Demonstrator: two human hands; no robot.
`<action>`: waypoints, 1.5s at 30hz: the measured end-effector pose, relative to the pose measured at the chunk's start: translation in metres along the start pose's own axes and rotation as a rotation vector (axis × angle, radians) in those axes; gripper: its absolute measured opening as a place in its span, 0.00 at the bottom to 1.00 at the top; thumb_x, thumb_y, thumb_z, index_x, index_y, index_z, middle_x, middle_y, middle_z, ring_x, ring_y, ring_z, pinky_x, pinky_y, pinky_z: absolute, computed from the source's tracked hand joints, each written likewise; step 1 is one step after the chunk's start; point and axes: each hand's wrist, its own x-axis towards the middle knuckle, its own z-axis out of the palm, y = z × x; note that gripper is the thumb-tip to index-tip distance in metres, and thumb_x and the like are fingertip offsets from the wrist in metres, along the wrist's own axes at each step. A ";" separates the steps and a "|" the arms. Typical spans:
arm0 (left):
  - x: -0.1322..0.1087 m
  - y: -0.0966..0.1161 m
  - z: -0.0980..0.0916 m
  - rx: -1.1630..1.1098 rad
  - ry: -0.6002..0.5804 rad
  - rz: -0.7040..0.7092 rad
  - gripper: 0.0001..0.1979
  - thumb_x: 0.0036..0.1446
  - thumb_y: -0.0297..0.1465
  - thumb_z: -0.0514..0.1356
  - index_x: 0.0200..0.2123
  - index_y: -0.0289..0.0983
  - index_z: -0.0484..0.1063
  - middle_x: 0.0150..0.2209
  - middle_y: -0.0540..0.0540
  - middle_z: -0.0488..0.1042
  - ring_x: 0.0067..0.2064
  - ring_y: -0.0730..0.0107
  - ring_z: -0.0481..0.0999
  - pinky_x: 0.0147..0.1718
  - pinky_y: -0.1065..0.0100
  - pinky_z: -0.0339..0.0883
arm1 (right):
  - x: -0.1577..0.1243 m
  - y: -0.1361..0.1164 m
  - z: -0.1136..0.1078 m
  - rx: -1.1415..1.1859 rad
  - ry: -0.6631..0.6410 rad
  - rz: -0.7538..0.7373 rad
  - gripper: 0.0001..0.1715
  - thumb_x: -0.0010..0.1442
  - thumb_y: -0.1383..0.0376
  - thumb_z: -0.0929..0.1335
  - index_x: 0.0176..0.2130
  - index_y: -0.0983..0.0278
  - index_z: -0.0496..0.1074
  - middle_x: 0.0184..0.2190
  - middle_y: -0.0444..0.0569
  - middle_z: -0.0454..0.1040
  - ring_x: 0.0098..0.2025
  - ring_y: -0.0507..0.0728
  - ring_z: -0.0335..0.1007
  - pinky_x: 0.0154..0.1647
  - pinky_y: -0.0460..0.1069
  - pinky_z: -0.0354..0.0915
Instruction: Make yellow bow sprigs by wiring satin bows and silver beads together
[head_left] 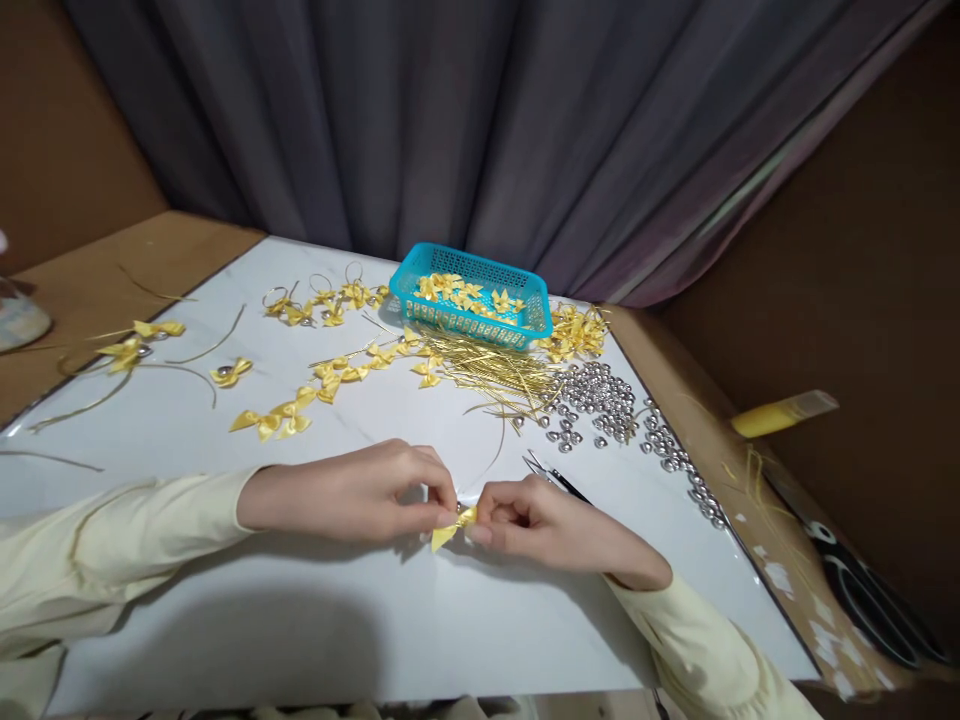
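Note:
Between my fingertips, low over the white board, is a yellow ribbon bow (445,537). My left hand (375,492) pinches it from the left, thumb and forefinger closed. From the right, my right hand (536,525) grips the bow's other side, its fingers curled. A small silvery bit shows at the top of the bow, partly hidden by the fingers. One thin gold cord (501,445) curves up behind the hands. Just behind my right hand lies a pair of small pointed scissors (553,474), partly covered by that hand.
A turquoise basket (469,325) of yellow bows stands at the back. Before it lie gold cords (491,368) and a row of loose bows (330,380). Silver beads (600,395) spread to the right. Large black-handled scissors (874,595) and a yellow tube (784,412) lie at the right edge.

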 end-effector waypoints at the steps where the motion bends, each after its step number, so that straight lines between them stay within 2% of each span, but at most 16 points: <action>1: 0.000 0.000 0.000 -0.005 0.000 -0.003 0.08 0.60 0.28 0.54 0.34 0.36 0.74 0.35 0.48 0.74 0.37 0.71 0.72 0.37 0.73 0.61 | 0.000 0.000 0.000 0.020 0.000 0.004 0.20 0.57 0.51 0.67 0.30 0.67 0.64 0.16 0.34 0.52 0.19 0.45 0.43 0.18 0.42 0.43; 7: 0.001 -0.001 0.000 -0.002 -0.001 0.027 0.09 0.61 0.30 0.54 0.34 0.36 0.74 0.35 0.48 0.74 0.37 0.71 0.72 0.37 0.74 0.61 | 0.002 0.000 -0.001 0.031 -0.034 -0.017 0.20 0.61 0.51 0.63 0.37 0.66 0.65 0.16 0.33 0.51 0.19 0.46 0.42 0.18 0.42 0.43; 10: 0.001 0.000 -0.002 -0.009 0.000 0.037 0.08 0.61 0.30 0.55 0.34 0.37 0.74 0.35 0.48 0.74 0.38 0.71 0.72 0.39 0.74 0.61 | 0.002 0.001 -0.001 0.037 -0.042 -0.055 0.19 0.58 0.52 0.66 0.39 0.65 0.63 0.16 0.32 0.51 0.18 0.45 0.44 0.18 0.42 0.44; 13: 0.002 -0.001 -0.004 -0.074 -0.037 -0.009 0.09 0.61 0.31 0.55 0.35 0.37 0.74 0.36 0.48 0.75 0.37 0.71 0.72 0.39 0.73 0.62 | -0.001 0.001 0.001 -0.111 0.036 -0.142 0.20 0.56 0.56 0.69 0.42 0.65 0.65 0.16 0.31 0.51 0.18 0.45 0.45 0.19 0.41 0.45; 16: 0.003 -0.004 -0.006 -0.158 -0.106 -0.068 0.10 0.61 0.34 0.54 0.36 0.36 0.74 0.36 0.48 0.75 0.36 0.71 0.72 0.37 0.73 0.63 | -0.003 -0.001 0.004 -0.306 0.130 -0.231 0.13 0.59 0.60 0.67 0.40 0.68 0.71 0.15 0.33 0.52 0.17 0.45 0.45 0.20 0.42 0.46; 19: 0.004 -0.006 -0.006 -0.181 -0.130 -0.082 0.11 0.61 0.36 0.54 0.36 0.35 0.73 0.35 0.48 0.75 0.36 0.71 0.72 0.36 0.74 0.63 | -0.004 -0.003 0.005 -0.341 0.119 -0.259 0.12 0.60 0.63 0.65 0.39 0.70 0.74 0.16 0.35 0.54 0.17 0.44 0.47 0.19 0.42 0.47; 27: 0.003 -0.004 -0.006 -0.167 -0.128 -0.105 0.11 0.60 0.36 0.55 0.36 0.36 0.73 0.33 0.49 0.75 0.34 0.72 0.70 0.33 0.75 0.62 | -0.002 -0.003 0.003 -0.186 0.052 -0.217 0.17 0.62 0.58 0.64 0.38 0.70 0.73 0.14 0.34 0.51 0.17 0.45 0.43 0.17 0.41 0.44; 34: 0.003 -0.006 -0.005 -0.202 -0.165 -0.116 0.12 0.58 0.39 0.57 0.38 0.37 0.73 0.33 0.49 0.75 0.33 0.71 0.71 0.31 0.75 0.62 | -0.002 -0.004 0.002 -0.165 -0.009 -0.216 0.17 0.63 0.61 0.63 0.36 0.70 0.75 0.17 0.39 0.60 0.18 0.45 0.49 0.19 0.41 0.49; 37: 0.003 -0.004 -0.003 -0.155 -0.111 -0.085 0.10 0.58 0.37 0.58 0.36 0.37 0.74 0.35 0.49 0.75 0.34 0.71 0.72 0.33 0.74 0.62 | -0.001 -0.003 0.000 -0.074 -0.026 -0.169 0.15 0.62 0.61 0.64 0.36 0.70 0.74 0.19 0.40 0.62 0.20 0.45 0.50 0.19 0.41 0.49; 41: 0.001 0.001 0.003 0.005 0.032 0.021 0.06 0.58 0.31 0.58 0.34 0.36 0.73 0.34 0.48 0.75 0.37 0.70 0.71 0.38 0.71 0.60 | 0.000 -0.001 -0.002 0.108 -0.109 -0.044 0.17 0.59 0.58 0.67 0.35 0.71 0.72 0.18 0.36 0.56 0.20 0.44 0.46 0.18 0.41 0.46; 45: -0.002 0.006 0.007 0.070 0.069 0.055 0.05 0.59 0.29 0.57 0.32 0.36 0.72 0.33 0.48 0.74 0.38 0.69 0.70 0.39 0.70 0.58 | 0.001 -0.003 -0.003 0.220 -0.173 0.007 0.22 0.60 0.52 0.64 0.35 0.71 0.71 0.17 0.35 0.54 0.18 0.44 0.46 0.17 0.41 0.47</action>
